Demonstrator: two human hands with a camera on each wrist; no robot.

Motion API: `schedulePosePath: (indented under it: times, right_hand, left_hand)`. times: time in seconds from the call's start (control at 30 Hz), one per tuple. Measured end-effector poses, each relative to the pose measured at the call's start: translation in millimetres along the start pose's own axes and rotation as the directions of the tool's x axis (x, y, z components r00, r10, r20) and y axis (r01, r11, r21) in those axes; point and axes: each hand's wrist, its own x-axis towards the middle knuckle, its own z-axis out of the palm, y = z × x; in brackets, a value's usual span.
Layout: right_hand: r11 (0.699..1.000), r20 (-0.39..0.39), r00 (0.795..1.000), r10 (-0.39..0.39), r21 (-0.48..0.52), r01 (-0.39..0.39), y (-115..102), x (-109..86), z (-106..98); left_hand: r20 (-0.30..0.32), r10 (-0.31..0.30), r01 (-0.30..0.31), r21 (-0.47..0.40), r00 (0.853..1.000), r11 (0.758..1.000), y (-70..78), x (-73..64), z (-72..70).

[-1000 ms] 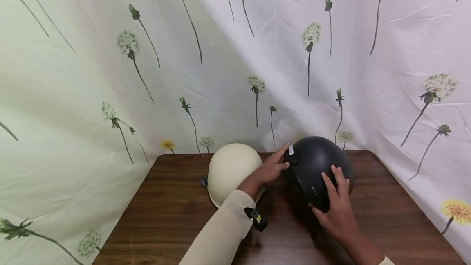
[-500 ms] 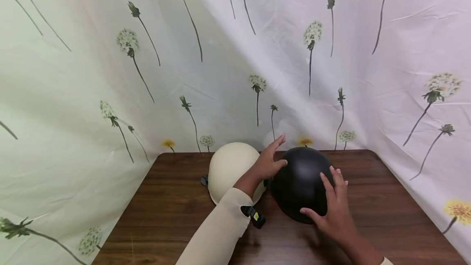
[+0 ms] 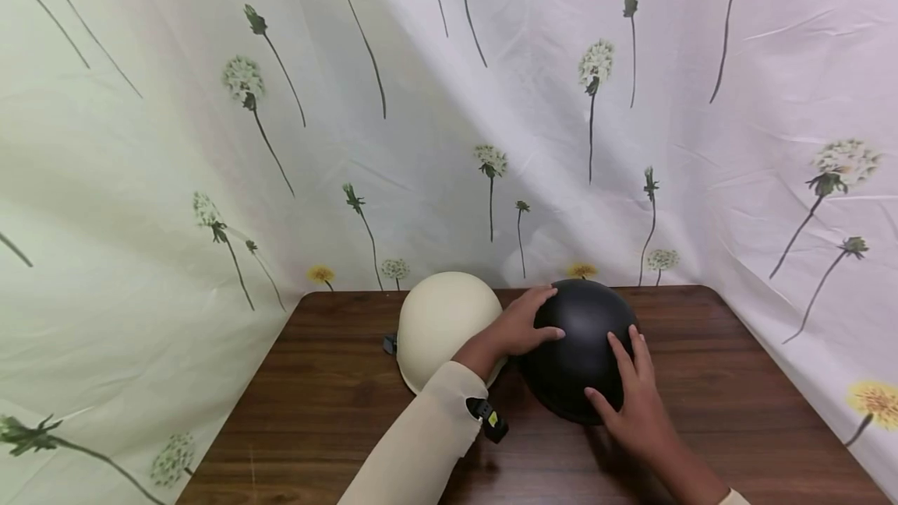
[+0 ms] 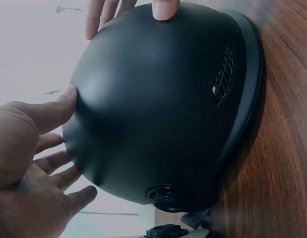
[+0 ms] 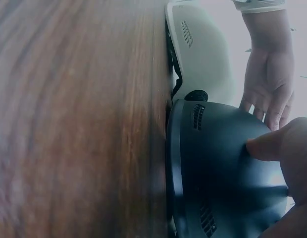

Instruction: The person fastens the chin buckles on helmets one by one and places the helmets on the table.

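Note:
A matte black helmet point(image 3: 578, 361) sits dome up on the brown table, right of a cream helmet point(image 3: 438, 322). My left hand point(image 3: 522, 326) reaches past the cream helmet, its thumb and fingertips on the black dome's left side. On the opposite side my right hand point(image 3: 638, 396) rests spread fingers and thumb against the shell. Slatted vents point(image 4: 224, 74) and a round black knob point(image 4: 168, 197) show on the black shell in the left wrist view. In the right wrist view the black helmet's rim point(image 5: 177, 158) lies along the tabletop, close beside the cream helmet point(image 5: 203, 49).
The dark wood-grain table point(image 3: 316, 419) has rounded back corners. Behind and around it hangs a white curtain point(image 3: 421, 162) printed with dandelions. A dark buckle point(image 3: 390, 344) sticks out left of the cream helmet. A black device point(image 3: 489, 418) is strapped at my left sleeve.
The black helmet has come down from a tilted position and moved left, beside the cream one. My left fingers lifted briefly and now lie on its dome again.

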Motion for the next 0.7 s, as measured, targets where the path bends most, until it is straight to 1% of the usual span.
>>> schedulePosePath:
  times: [0.17, 0.4, 0.5, 0.7]
  right_hand:
    - [1.0, -0.017, 1.0, -0.019, 0.009, 0.019, 4.1, 1.1, 1.1]
    - [0.999, -0.015, 0.999, -0.044, 0.026, 0.044, 5.8, 1.4, 1.9]
    - [0.998, -0.007, 0.999, -0.051, 0.028, 0.051, 6.4, 1.8, 1.4]
    - [0.998, 0.001, 0.999, -0.049, 0.028, 0.048, 3.9, 0.9, -0.4]
  left_hand:
    - [0.026, -0.004, 0.004, -0.004, 1.0, 1.0, 0.1, 2.7, -2.6]
    - [0.047, -0.008, 0.008, 0.003, 0.999, 1.0, 0.8, 6.2, -5.2]
    - [0.044, -0.014, 0.014, -0.004, 0.999, 1.0, 1.0, 6.6, -5.2]
    - [0.015, -0.004, 0.004, -0.001, 1.0, 1.0, 2.1, 4.7, -1.2]
